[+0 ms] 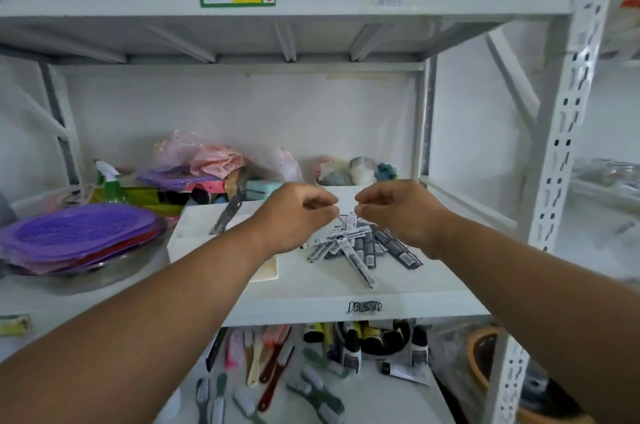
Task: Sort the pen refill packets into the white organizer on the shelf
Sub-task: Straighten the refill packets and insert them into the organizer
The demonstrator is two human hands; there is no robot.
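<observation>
A pile of several black-and-white pen refill packets (363,245) lies on the white middle shelf (346,299). Left of the pile stands the white organizer (204,245), partly hidden by my left forearm. Both hands hover just above the back of the pile, fingertips almost meeting. My right hand (394,210) pinches the top end of a white packet (351,223) that stands up from the pile. With curled fingers, my left hand (298,214) pinches what looks like a thin packet seen edge-on.
A stack of purple plates (79,236) sits at the left on a metal tray. Bags, a green spray bottle (110,181) and clutter fill the shelf's back. A dark flat tool (232,207) leans into the organizer. Brushes and tubes (349,351) lie on the lower shelf.
</observation>
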